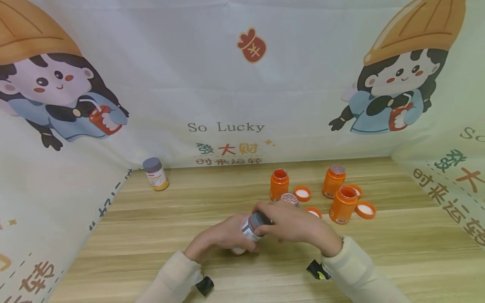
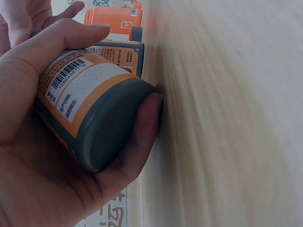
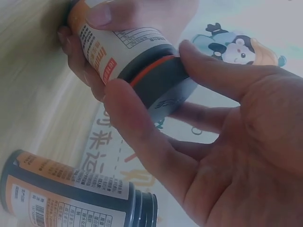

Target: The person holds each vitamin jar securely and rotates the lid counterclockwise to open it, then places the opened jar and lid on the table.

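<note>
A pill bottle with an orange and white label and dark grey ends lies tilted between both hands. My left hand wraps round its body, the little finger near the base in the left wrist view. At the other end, my right hand pinches the dark grey cap between thumb and fingers. A thin orange ring shows just under that cap. Close by the right hand stands a second bottle with a similar label and no cap; in the head view its patterned seal peeks out behind the fingers.
Three uncapped orange bottles stand at the back right, one with a patterned seal on top. Several orange caps lie around them, white insides up. A white and yellow bottle with a grey cap stands back left. Printed cloth encloses the table.
</note>
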